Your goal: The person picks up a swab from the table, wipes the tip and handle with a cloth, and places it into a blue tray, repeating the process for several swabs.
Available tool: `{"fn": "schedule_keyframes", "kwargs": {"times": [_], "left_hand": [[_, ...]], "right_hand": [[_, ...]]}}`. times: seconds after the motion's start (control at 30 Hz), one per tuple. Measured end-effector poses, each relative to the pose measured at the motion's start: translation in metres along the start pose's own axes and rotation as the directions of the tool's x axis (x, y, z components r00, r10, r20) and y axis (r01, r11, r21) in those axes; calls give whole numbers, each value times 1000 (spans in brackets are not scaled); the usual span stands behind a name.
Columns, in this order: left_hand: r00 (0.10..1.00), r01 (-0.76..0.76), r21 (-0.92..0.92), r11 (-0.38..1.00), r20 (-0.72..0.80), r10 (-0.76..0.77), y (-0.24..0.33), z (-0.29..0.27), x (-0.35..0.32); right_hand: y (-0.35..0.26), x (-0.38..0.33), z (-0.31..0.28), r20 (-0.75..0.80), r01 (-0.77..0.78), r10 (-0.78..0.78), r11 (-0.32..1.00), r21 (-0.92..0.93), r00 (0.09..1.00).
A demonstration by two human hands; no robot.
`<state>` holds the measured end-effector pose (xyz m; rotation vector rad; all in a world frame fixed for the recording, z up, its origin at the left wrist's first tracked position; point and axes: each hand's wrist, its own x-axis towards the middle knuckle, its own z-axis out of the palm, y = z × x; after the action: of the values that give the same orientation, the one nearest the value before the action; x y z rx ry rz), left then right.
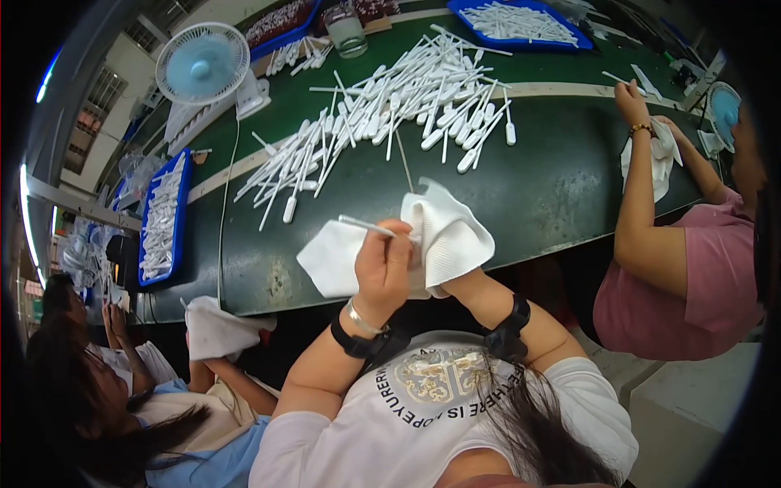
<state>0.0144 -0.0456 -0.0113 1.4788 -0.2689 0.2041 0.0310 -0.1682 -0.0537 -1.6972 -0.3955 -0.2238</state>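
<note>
The left hand point(382, 264) is raised just above the near edge of the green tabletop point(561, 187), its fingers point(399, 244) pinched together on a thin white plastic stick point(366, 225) that juts out to the left. The right hand point(435, 276) is mostly buried under a white cloth point(447, 236) (only the wrist with its dark band shows), and its fingers appear wrapped in the cloth, closed around the near end of the stick, though the fabric hides the exact grip. The cloth drapes from both hands, one flap spreading left over the tabletop edge.

Beyond the hands, a large heap of white sticks point(407, 102) lies strewn across the middle of the tabletop. A blue tray point(183, 175) filled with more of them sits at the left end, another blue tray point(569, 28) at the far side. A small pale-blue fan point(202, 65) stands at the far left. To the right, another person's hand point(630, 102) holds a similar cloth point(663, 154).
</note>
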Motion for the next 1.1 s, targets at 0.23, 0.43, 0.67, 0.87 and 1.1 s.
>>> {"fn": "schedule_keyframes", "kwargs": {"times": [0.23,0.43,0.67,0.87,1.1], "left_hand": [[970,207,-149,967,157,-183,-3,8,5],[841,541,-474,695,333,-427,0,13,21],[868,367,-18,930,367,-335,40,37,81],[590,559,201,804,585,-556,28,95,227],[734,457,302,837,404,-546,-71,162,397]], "right_hand": [[-8,-1,-13,-38,29,-26,996,86,999],[2,-4,-21,151,-138,18,511,848,988],[1,4,-41,-38,269,-275,955,-124,961],[26,-11,-37,83,96,-120,964,247,989],[20,-14,-38,197,218,-246,964,156,949]]}}
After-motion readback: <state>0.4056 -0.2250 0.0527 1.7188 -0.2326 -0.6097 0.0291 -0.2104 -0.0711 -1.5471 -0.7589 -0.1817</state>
